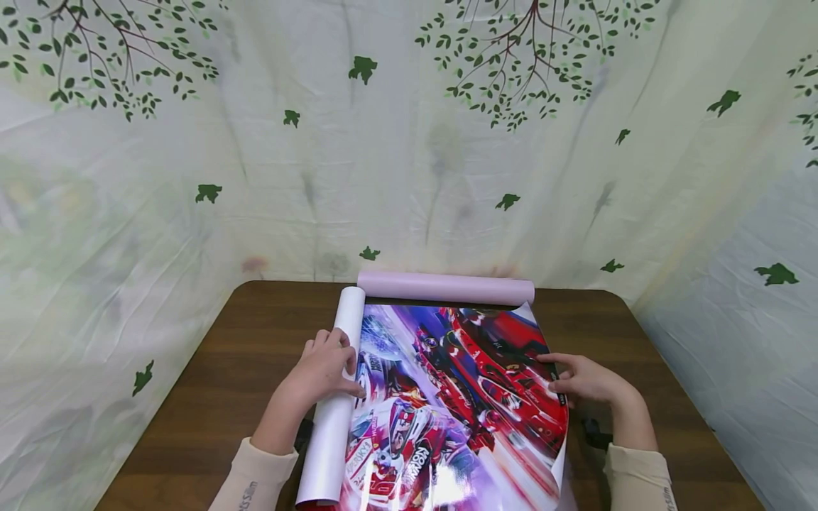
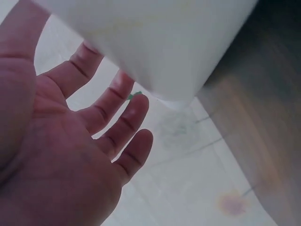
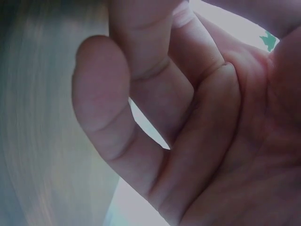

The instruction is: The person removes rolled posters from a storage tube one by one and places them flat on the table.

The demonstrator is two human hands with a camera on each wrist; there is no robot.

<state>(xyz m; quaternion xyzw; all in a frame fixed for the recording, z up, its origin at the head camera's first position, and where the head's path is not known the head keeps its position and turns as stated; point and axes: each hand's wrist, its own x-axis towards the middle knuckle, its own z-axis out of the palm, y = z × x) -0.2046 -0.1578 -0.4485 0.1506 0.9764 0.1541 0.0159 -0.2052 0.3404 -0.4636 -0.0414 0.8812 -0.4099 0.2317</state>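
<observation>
A glossy poster [image 1: 447,397] with red racing cars lies partly unrolled on the brown table. Its left side stays wound in a white roll [image 1: 332,440]. Across that roll lies my left hand [image 1: 329,365], thumb toward the printed side. Spread fingers touch the pale roll [image 2: 160,47] in the left wrist view, the little finger apart from it. My right hand [image 1: 584,380] holds the poster's right edge with thumb and forefinger. In the right wrist view the fingers [image 3: 101,84] are bent; the poster edge between them is hidden.
A pinkish roll [image 1: 447,287] lies along the table's back edge, behind the poster. The wooden table [image 1: 275,319] shows on both sides. A leaf-printed curtain [image 1: 409,156] closes off the back and sides. The poster's upper right corner lifts slightly.
</observation>
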